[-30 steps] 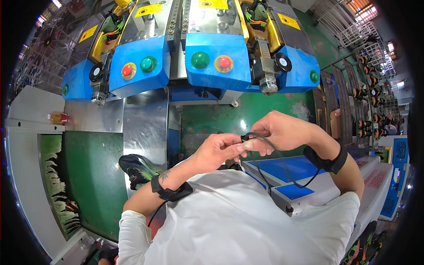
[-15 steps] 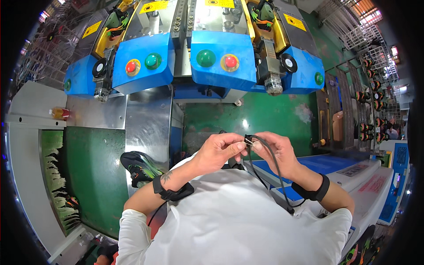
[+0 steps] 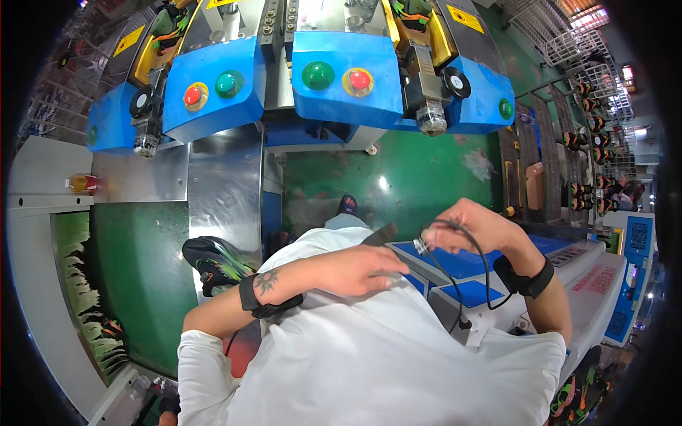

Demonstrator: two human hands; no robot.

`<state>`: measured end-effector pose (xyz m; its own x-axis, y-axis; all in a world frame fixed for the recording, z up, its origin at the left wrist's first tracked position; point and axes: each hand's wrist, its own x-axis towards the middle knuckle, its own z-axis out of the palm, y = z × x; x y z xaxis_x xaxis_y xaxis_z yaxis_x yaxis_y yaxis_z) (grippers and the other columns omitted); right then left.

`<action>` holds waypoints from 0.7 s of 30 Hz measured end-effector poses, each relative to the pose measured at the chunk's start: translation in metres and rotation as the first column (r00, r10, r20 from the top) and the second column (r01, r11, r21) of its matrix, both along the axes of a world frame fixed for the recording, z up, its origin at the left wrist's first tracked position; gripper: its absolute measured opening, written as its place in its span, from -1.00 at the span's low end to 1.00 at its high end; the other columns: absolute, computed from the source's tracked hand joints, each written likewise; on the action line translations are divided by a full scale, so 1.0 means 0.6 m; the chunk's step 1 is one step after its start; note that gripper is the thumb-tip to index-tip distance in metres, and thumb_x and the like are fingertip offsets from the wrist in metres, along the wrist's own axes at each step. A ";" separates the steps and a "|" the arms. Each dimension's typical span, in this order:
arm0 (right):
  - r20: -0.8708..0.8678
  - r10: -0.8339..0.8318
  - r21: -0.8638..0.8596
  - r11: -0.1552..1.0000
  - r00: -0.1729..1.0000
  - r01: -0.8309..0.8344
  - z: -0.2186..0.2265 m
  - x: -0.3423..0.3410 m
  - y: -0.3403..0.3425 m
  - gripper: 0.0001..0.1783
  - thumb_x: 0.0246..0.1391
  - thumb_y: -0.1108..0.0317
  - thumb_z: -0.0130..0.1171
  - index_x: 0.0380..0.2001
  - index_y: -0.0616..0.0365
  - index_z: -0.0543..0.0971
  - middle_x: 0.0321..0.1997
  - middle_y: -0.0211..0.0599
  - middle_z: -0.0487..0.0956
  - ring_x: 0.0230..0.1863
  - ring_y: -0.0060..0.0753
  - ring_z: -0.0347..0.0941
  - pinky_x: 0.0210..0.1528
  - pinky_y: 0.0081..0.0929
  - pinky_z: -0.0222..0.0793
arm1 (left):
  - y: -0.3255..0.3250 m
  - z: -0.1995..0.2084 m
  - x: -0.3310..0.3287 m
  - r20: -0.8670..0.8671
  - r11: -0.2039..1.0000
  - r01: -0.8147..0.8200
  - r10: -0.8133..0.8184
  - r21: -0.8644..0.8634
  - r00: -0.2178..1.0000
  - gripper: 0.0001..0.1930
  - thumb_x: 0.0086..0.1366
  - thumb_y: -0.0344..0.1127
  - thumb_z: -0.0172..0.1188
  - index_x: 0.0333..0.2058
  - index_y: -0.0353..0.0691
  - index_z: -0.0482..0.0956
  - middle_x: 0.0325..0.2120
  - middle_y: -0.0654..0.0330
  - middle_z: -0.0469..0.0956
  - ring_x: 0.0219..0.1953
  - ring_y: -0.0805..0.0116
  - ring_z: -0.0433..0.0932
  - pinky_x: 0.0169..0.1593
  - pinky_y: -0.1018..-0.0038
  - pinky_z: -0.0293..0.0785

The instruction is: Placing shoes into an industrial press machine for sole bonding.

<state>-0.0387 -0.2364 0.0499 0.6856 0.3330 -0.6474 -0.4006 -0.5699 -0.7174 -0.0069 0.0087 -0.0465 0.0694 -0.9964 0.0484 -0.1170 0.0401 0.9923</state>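
My left hand (image 3: 359, 271) lies low in front of my white shirt, fingers stretched out to the right and slightly blurred, with nothing visible in it. Just beyond it a dark flat strap (image 3: 380, 235) sticks up at my waist. Raised to the right, my right hand (image 3: 472, 226) has its fingers closed on a thin black cable (image 3: 485, 266). The cable loops down beside the shirt. A small shiny silver piece (image 3: 420, 246) shows at the fingertips, too blurred to make out. Black bands circle both wrists.
Ahead stands a blue machine (image 3: 348, 92) with red and green buttons. A black-and-green shoe (image 3: 213, 263) rests on the metal ledge (image 3: 224, 192) at left. A blue-topped white machine (image 3: 561, 263) stands close on the right, with a rack of shoes (image 3: 582, 192) farther off.
My hands have moved apart: the left came down toward the shirt, and the right moved to the right with the cable. The view has shifted slightly, and a foot now shows below.
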 end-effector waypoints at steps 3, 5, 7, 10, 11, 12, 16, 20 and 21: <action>-0.209 0.199 0.098 0.978 0.958 -0.182 0.007 0.004 -0.005 -0.46 0.21 -0.07 0.11 -0.57 0.23 0.61 -0.72 -0.50 0.40 -0.64 -0.64 0.26 -0.58 -0.56 0.18 | -0.022 -0.006 -0.013 -0.045 0.973 0.232 -0.232 0.001 0.972 -0.62 0.39 -0.23 0.03 0.11 -0.26 0.42 0.00 -0.02 0.47 0.03 0.00 0.46 0.14 0.24 0.36; -0.233 0.220 0.111 0.974 0.947 -0.199 0.008 0.003 -0.012 -0.43 0.20 -0.12 0.10 -0.54 0.21 0.63 -0.72 -0.50 0.41 -0.64 -0.65 0.27 -0.58 -0.56 0.18 | -0.036 0.001 -0.022 -0.049 0.963 0.270 -0.270 -0.006 0.962 -0.59 0.39 -0.16 0.03 0.11 -0.24 0.43 -0.03 -0.03 0.50 0.00 0.00 0.48 0.10 0.25 0.38; -0.315 0.239 0.158 0.968 0.919 -0.197 0.009 0.001 -0.017 -0.45 0.21 -0.10 0.09 -0.52 0.20 0.65 -0.71 -0.51 0.42 -0.63 -0.67 0.28 -0.57 -0.57 0.18 | -0.051 0.023 -0.016 -0.144 0.881 0.464 -0.450 0.090 0.881 -0.58 0.38 -0.12 0.05 0.10 -0.24 0.45 -0.09 -0.02 0.53 -0.02 0.01 0.49 0.05 0.27 0.39; -0.353 0.235 0.211 0.963 0.906 -0.168 0.012 -0.004 -0.015 -0.49 0.21 -0.08 0.11 -0.47 0.19 0.67 -0.68 -0.51 0.46 -0.61 -0.68 0.31 -0.56 -0.59 0.22 | -0.061 0.016 -0.023 -0.174 0.872 0.487 -0.473 0.048 0.864 -0.56 0.33 -0.10 0.12 0.06 -0.25 0.49 -0.19 0.01 0.58 -0.09 0.07 0.53 -0.03 0.31 0.43; -0.353 0.239 0.215 0.962 0.904 -0.170 0.011 -0.007 -0.013 -0.49 0.21 -0.08 0.11 -0.47 0.19 0.67 -0.68 -0.51 0.46 -0.61 -0.68 0.31 -0.56 -0.59 0.22 | -0.065 0.016 -0.021 -0.196 0.852 0.522 -0.505 0.045 0.841 -0.55 0.32 -0.07 0.13 0.04 -0.27 0.51 -0.21 0.02 0.59 -0.11 0.09 0.55 -0.04 0.31 0.45; -0.348 0.243 0.233 0.958 0.905 -0.167 0.010 -0.014 -0.011 -0.51 0.22 -0.05 0.11 -0.45 0.18 0.68 -0.67 -0.50 0.47 -0.60 -0.68 0.33 -0.55 -0.60 0.24 | -0.066 0.018 -0.016 -0.199 0.846 0.531 -0.513 0.045 0.835 -0.55 0.32 -0.07 0.13 0.04 -0.27 0.51 -0.21 0.02 0.59 -0.11 0.09 0.55 -0.04 0.31 0.45; -0.354 0.220 0.239 0.961 0.909 -0.139 0.002 -0.025 -0.016 -0.55 0.22 0.00 0.14 -0.45 0.19 0.67 -0.66 -0.50 0.49 -0.60 -0.69 0.35 -0.53 -0.62 0.27 | -0.060 0.007 -0.008 -0.144 0.971 0.224 -0.234 -0.082 0.962 -0.68 0.35 -0.15 0.09 -0.13 -0.31 0.52 -0.31 0.07 0.56 -0.23 0.13 0.53 -0.14 0.28 0.43; -0.354 0.185 0.228 0.968 0.917 -0.108 -0.007 -0.025 -0.029 -0.56 0.21 0.01 0.15 -0.47 0.19 0.67 -0.69 -0.51 0.48 -0.63 -0.70 0.33 -0.56 -0.62 0.23 | -0.055 0.016 -0.001 -0.295 0.986 0.168 -0.165 -0.013 0.941 -0.75 0.38 -0.22 0.05 -0.18 -0.32 0.44 -0.36 0.10 0.50 -0.24 0.22 0.49 -0.15 0.38 0.40; -0.353 0.189 0.226 0.968 0.916 -0.112 -0.005 -0.022 -0.031 -0.56 0.21 0.01 0.15 -0.47 0.19 0.67 -0.69 -0.51 0.48 -0.63 -0.70 0.33 -0.56 -0.62 0.23 | -0.057 0.020 -0.002 -0.294 0.958 0.287 -0.270 0.015 0.917 -0.73 0.37 -0.20 0.07 -0.16 -0.32 0.42 -0.37 0.10 0.49 -0.24 0.22 0.49 -0.15 0.38 0.40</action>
<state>-0.0518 -0.2547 0.0470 0.3420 0.5603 -0.7544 -0.5792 -0.5065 -0.6388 -0.0078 -0.0256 -0.0346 -0.2087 -0.9779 0.0111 0.1798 -0.0272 0.9833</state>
